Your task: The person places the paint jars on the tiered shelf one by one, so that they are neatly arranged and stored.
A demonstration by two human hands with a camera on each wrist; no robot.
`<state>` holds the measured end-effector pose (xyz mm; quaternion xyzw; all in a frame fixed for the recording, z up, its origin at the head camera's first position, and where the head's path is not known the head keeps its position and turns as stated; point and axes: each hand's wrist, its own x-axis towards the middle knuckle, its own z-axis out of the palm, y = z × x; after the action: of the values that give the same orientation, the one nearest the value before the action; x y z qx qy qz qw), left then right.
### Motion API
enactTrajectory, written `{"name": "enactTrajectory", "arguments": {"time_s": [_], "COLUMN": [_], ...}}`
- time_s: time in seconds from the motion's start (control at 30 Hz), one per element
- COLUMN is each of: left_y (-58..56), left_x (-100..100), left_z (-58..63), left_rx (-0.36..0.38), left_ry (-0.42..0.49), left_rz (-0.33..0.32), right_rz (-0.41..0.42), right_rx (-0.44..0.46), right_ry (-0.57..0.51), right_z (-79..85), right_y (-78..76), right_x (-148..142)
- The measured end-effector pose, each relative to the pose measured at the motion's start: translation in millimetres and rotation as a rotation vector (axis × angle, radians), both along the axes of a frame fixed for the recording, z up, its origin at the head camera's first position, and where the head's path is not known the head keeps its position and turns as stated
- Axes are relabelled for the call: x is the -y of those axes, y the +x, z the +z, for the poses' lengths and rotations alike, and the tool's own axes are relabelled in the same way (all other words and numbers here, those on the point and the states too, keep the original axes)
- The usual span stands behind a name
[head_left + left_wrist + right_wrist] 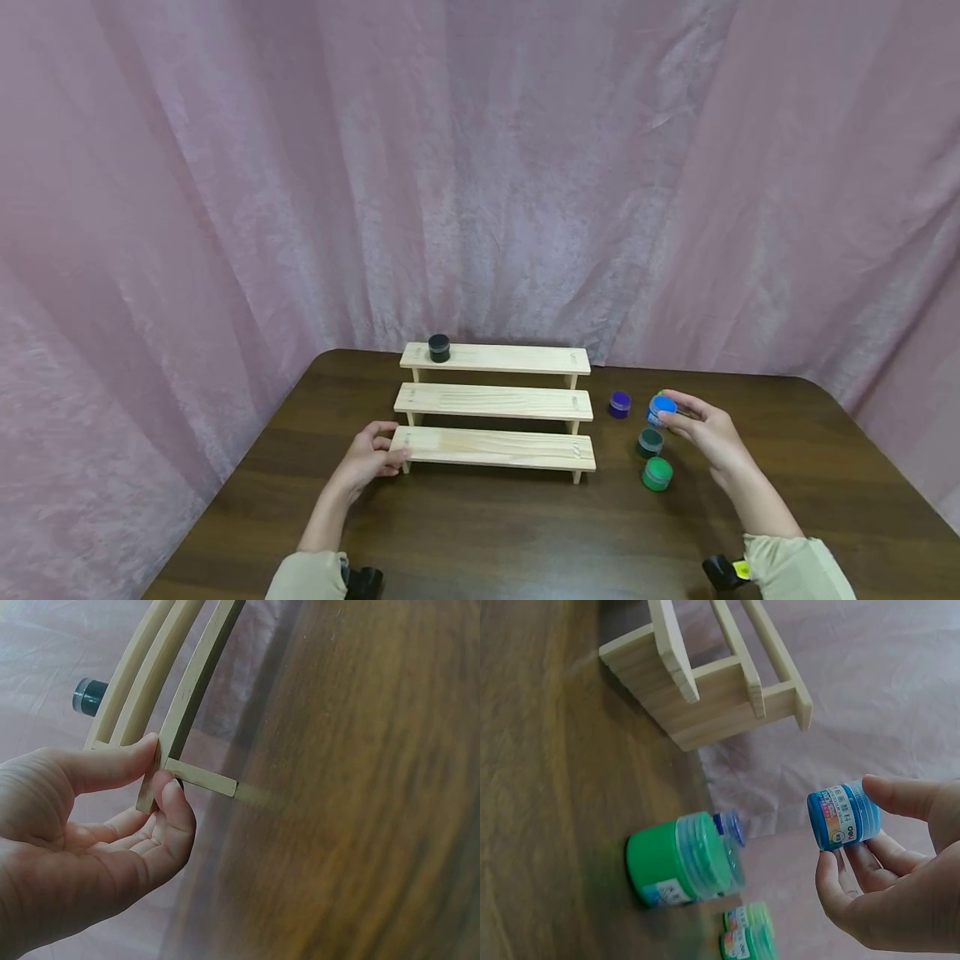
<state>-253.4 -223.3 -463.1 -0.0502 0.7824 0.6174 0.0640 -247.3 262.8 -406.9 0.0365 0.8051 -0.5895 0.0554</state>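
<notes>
A three-tier wooden stand (495, 448) is on the table, and my left hand (367, 457) pinches the left end of its lowest board between thumb and fingers. The left wrist view shows the thumb (135, 759) on top of that board. To the right of the stand, my right hand (708, 433) grips a small blue paint jar (844, 816) with a printed label, lifted off the table. A dark paint jar (439, 348) stands at the left end of the top tier.
Right of the stand are a purple jar (619, 405), a dark green jar (649, 442) and a bright green jar (657, 474). Two further green jars (748, 941) show low in the right wrist view. A pink curtain (480, 183) hangs behind the brown table (495, 533).
</notes>
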Motion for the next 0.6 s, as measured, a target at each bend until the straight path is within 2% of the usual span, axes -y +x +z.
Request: {"name": "enactTrajectory", "arguments": {"time_s": [0.33,0.6], "left_y": [4.4,1.4], "left_x": [0.4,-0.5], "left_z": [-2.2,-1.3], "left_rx": [0.013,0.003], "left_ry": [0.010,-0.002], "left_rz": [0.016,0.009], "right_rz": [0.046,0.032], "right_rx": [-0.011,-0.041], "right_ry": [-0.011,0.015], "right_z": [1.4,13.4], "right_y": [-4.2,-13.0], "right_x": [19.7,33.5]}}
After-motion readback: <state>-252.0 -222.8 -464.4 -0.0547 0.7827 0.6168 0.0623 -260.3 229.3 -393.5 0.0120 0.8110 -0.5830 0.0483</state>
